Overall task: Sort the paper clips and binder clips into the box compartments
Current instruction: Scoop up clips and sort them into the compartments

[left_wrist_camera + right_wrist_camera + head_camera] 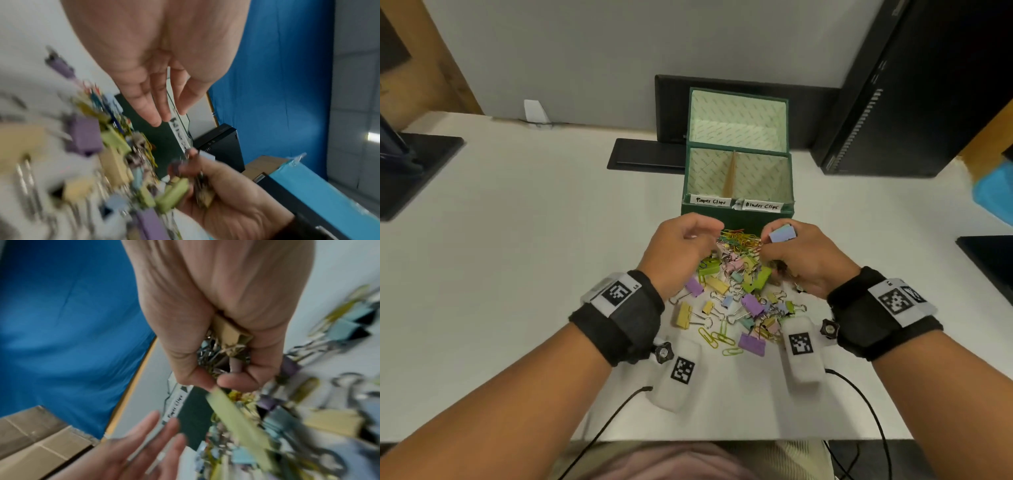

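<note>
A green box [736,214] stands open on the white bench [517,240], its lid tipped up behind it and its pale, patterned lining showing. A cardboard divider [730,174] splits it into a left compartment labelled "Paper Clips" [711,201] and a right one labelled "Binder Clips" [761,206]. Just in front of the box lies a heap of pastel binder clips [743,298] in purple, yellow, green, blue and pink, with wire handles splayed. Coloured paper clips [739,238] are tangled at the heap's far edge beside the box; a few green and yellow ones [717,339] lie at its near edge. One lilac-blue binder clip [782,234] is held raised in front of the box's right front corner.
</note>
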